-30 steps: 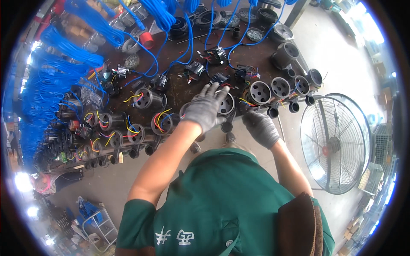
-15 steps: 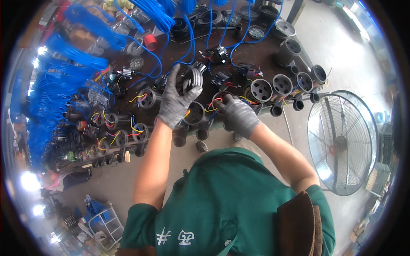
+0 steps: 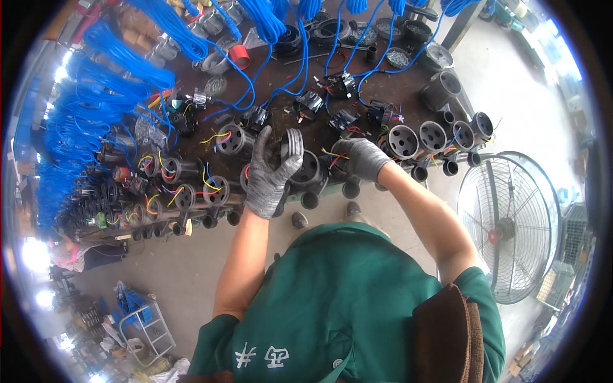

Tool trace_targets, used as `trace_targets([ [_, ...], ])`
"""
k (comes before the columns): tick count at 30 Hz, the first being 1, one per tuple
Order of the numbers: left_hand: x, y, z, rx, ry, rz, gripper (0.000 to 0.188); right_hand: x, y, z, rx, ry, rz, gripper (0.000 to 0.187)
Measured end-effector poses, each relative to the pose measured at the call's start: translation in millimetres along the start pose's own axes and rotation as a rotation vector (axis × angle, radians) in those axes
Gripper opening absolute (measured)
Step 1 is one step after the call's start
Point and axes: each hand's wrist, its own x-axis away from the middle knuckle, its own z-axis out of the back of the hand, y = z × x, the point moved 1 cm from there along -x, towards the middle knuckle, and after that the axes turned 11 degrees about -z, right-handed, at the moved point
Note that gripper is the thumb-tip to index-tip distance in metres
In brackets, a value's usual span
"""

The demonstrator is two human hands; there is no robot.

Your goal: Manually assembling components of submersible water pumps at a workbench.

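Note:
My left hand (image 3: 267, 182), in a grey glove, holds a black threaded ring-shaped part (image 3: 292, 146) between thumb and fingers. Just right of it, a black cylindrical housing (image 3: 308, 167) stands at the table's near edge. My right hand (image 3: 365, 159), also gloved, has its fingers closed on thin coloured wires (image 3: 336, 155), yellow and red among them. Its fingertips are partly hidden, and so is whatever lies under the palm. Beyond the hands lie several black motor-like parts with wires, one of them a dark block (image 3: 345, 120) near my right hand.
Black housings (image 3: 403, 142) line the near edge of the dark table (image 3: 268, 83). Bundles of blue cable (image 3: 265, 22) hang over the far and left sides. Bowls of small screws (image 3: 398, 59) stand at the back beside a red cup (image 3: 239, 56). A large fan (image 3: 507, 226) is at right.
The view has shifted, so the table appears lower and farther right. My left hand, still holding the ring, sits nearer to me. Yellow wires now show at my right fingertips.

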Motion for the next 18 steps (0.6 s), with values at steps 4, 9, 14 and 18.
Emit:
trace_targets([
  [4,-0.7,-3.9,-2.2,0.224,0.050,0.035,0.081,10.0,24.4,-8.4,-0.467,0.048,-0.126,0.032],
  [9,-4.4,6.1,-18.1,0.150,0.075,0.171,0.072,27.0,31.7,-2.9,-0.761,-0.028,-0.255,0.018],
  [14,-19.6,-23.9,-21.3,0.577,0.067,0.569,0.070,38.9,30.2,0.5,-0.874,0.007,-0.227,0.020],
  [18,-26.5,-34.3,-24.7,0.612,0.056,0.658,0.069,36.0,33.0,-10.5,-0.880,0.107,-0.150,0.025],
])
